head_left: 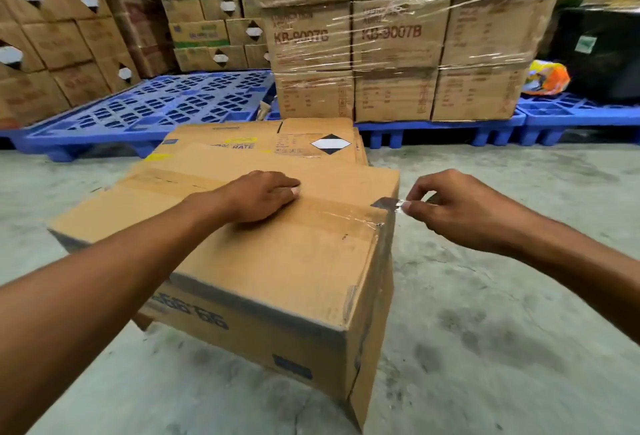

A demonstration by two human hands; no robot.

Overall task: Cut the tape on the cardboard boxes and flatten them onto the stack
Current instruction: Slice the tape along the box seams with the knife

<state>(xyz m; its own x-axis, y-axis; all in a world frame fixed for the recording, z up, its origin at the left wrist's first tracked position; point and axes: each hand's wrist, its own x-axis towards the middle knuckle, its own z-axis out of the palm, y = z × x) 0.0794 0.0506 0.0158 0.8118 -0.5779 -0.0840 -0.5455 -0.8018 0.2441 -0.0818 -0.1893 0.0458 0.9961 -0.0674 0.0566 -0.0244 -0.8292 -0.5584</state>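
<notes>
Your left hand (pixel 258 196) lies palm-down on the top of the box (pixel 277 261), fingers straight and close together, tips pointing to 3 o'clock along the tape (pixel 346 215) that runs over the top seam. Your right hand (pixel 453 208) is just off the box's far right corner, at 3 o'clock from the left hand; its thumb and forefinger are pinched on the loose clear end of the tape, which is lifted off the corner, while the other fingers are curled under. The box sits closed on the concrete floor (pixel 502 330) in the middle of your view, one corner pointing toward you. Touching it at 12 o'clock is the stack (pixel 263 140) of flattened cartons. Beyond that, at 12 to 1 o'clock, shrink-wrapped cartons (pixel 394 54) stand on a blue pallet (pixel 440 126); a bare pallet (pixel 149 109) lies at 10 o'clock
</notes>
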